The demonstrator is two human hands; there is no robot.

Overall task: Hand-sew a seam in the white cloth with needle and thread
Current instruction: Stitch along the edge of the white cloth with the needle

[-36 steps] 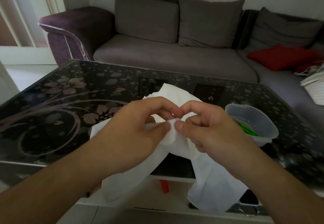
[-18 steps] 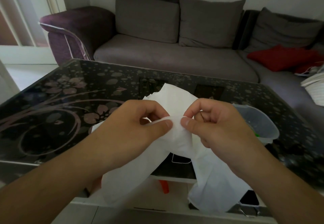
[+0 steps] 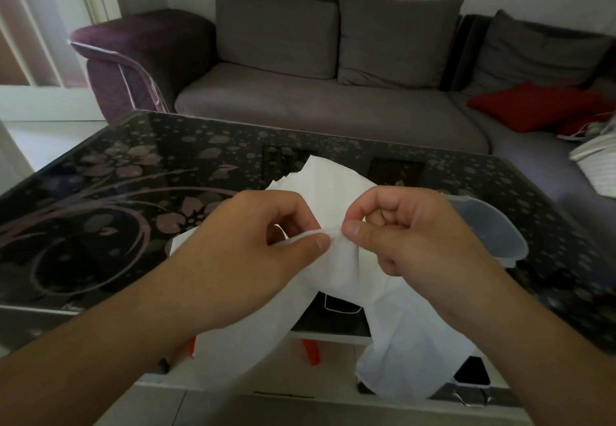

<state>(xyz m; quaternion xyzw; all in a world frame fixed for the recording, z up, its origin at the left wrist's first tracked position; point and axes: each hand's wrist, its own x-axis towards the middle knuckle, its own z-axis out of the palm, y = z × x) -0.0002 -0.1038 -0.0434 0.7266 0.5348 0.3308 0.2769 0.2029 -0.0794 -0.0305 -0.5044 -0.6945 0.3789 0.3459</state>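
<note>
The white cloth [image 3: 336, 259] is thin, soft and crumpled, gathered into a raised fold at its middle where the left hand [image 3: 246, 245] and right hand [image 3: 410, 235] pinch it between thumb and fingers, thumbs nearly touching. Its far part rests on the dark glass worktop [image 3: 100, 218], while two loose tails hang over the near edge. Needle and thread cannot be made out.

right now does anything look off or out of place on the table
Nothing stands out. Both hands, left hand and right hand, pinch a fold of the white cloth, whose ends hang over the table edge. The plastic container stands upright.
</note>
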